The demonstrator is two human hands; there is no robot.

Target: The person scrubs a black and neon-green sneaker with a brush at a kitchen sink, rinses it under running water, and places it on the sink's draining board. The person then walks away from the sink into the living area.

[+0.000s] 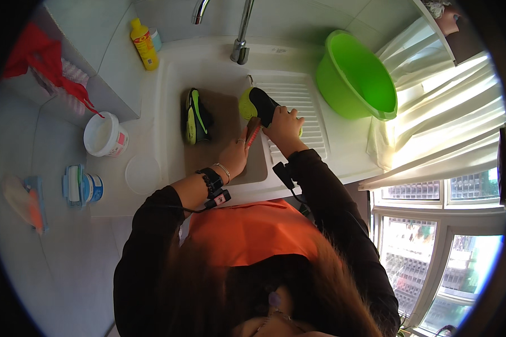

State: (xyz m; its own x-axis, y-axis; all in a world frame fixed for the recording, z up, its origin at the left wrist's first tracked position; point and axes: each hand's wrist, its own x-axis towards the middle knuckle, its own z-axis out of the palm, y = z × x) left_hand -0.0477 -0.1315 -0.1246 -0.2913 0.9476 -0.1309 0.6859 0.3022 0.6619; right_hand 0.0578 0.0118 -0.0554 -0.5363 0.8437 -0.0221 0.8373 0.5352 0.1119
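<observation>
My right hand grips a black and yellow-green shoe over the edge between the sink basin and the ribbed washboard. The shoe's sole appears to face up. In my left hand is a scrubbing brush with a brown back and reddish bristles, held against or very near the shoe; the exact contact cannot be told. A second shoe, black with yellow-green trim, lies on its side in the murky water at the basin's left.
A chrome faucet rises behind the white sink. A green plastic basin leans at the right, by a curtain. Left stand a yellow bottle, an open white tub, a round white lid and a blue container.
</observation>
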